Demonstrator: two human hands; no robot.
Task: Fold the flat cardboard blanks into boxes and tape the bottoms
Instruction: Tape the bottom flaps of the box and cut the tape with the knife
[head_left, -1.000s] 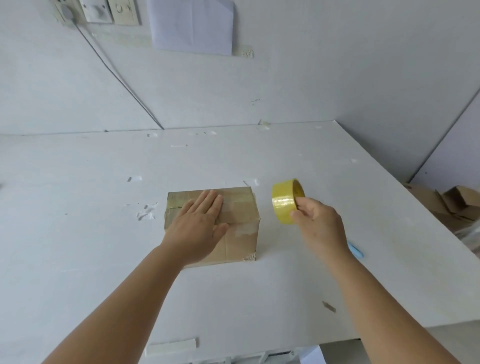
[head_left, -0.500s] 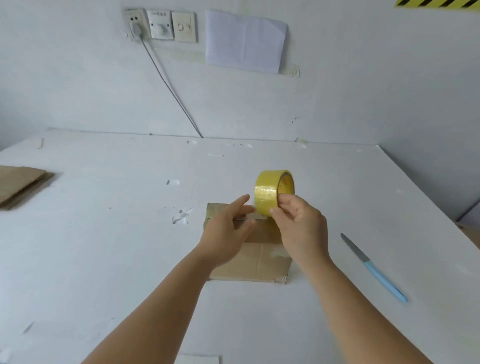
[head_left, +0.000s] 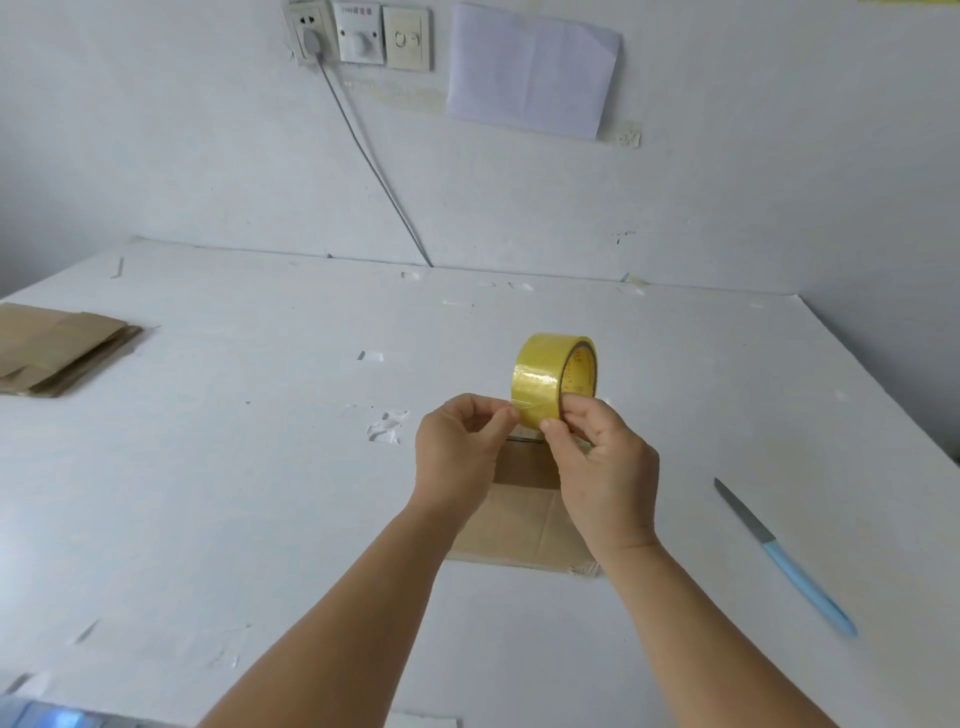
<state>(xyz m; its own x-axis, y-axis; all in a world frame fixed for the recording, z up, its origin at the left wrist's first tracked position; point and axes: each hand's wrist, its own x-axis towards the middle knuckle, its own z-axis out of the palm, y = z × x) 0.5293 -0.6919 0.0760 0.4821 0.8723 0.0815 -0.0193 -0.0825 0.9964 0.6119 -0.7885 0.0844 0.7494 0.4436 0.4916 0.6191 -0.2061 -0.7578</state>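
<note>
Fingers of both hands met at the roll: the right hand (head_left: 602, 467) curled thumb and fingers round the yellow tape roll (head_left: 553, 382), holding it on edge above the desk (head_left: 260, 493), while the left hand (head_left: 457, 447) pinched thumb against forefinger at the roll's near face, apparently on the loose tape end, though the end itself was too clear to make out for certain. Largest on the white desk was the folded cardboard box (head_left: 524, 519), sitting toward the middle and mostly hidden under the wrists, directly below the roll. A stack of flat cardboard blanks (head_left: 57, 348) lay at the left edge, well apart. A blue-handled knife (head_left: 779, 553) lay near the right edge, untouched. The step in hand looked like starting a strip; doing it well would mean peeling the end squarely, drawing it out taut over the box's flap seam, and keeping it from folding back on itself.
</note>
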